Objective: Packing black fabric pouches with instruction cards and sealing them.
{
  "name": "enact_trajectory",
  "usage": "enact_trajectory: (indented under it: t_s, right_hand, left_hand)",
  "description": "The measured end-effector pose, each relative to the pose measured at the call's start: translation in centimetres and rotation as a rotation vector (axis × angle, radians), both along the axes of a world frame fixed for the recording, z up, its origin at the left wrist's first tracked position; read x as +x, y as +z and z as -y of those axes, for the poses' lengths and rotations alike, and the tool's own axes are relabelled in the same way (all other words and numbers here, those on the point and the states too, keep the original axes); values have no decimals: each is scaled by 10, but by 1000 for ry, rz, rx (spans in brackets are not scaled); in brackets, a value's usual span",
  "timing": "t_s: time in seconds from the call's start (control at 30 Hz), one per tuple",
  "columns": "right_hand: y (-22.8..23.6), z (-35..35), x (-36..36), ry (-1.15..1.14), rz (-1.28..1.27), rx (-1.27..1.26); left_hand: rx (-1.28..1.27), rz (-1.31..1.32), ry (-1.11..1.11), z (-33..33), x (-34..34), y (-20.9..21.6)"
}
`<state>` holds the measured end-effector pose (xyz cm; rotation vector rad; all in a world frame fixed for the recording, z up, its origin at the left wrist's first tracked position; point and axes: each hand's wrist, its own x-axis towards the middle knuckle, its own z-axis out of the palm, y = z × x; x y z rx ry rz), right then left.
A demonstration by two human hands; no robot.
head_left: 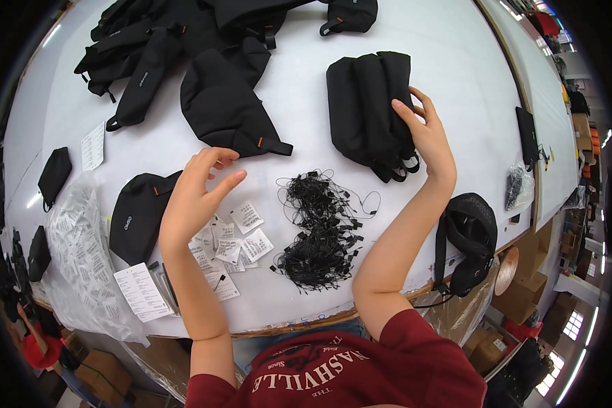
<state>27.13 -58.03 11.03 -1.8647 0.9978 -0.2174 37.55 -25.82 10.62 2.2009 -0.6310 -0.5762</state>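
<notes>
My left hand [207, 178] is open, thumb and fingers apart, over the near edge of a black fabric bag [226, 102] with a small orange tab and a loop. I cannot tell whether its fingertips touch that bag. At the right, a bundle of black bags [364, 109] stands side by side, loops toward me. My right hand [425, 129] rests against the bundle's right side, thumb over its edge and fingers apart. Below my left hand lie loose white printed labels [234, 238]. A tangled heap of black string tag loops [316, 234] lies between my forearms.
More black bags [143, 75] pile up at the far left, another black bag [139, 217] beside my left forearm. A clear plastic bag of labels [81, 251] and a printed sheet [143, 292] lie left. A black strapped bag [469, 238] sits by my right elbow.
</notes>
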Motion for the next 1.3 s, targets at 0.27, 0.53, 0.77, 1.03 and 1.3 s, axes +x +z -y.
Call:
enact_trajectory:
  t_s: [0.27,0.53,0.77,1.03,1.3]
  right_hand:
    - [-12,7,3,92,153,-332]
    - [27,-23,20,102,574,-475]
    - [44,-58,30,878,294,223]
    - [33,-123,54,825,203,254]
    - [30,-127,57,787,366,308]
  left_hand:
    - [112,108,-204,-6,-2,2]
    - [-28,147,-177,38,-23,-19]
    - [-437,-95,40,17,-8,5]
    - [-664,-250,84,13,-11,21]
    - [-503,-134,45,9,-9,19]
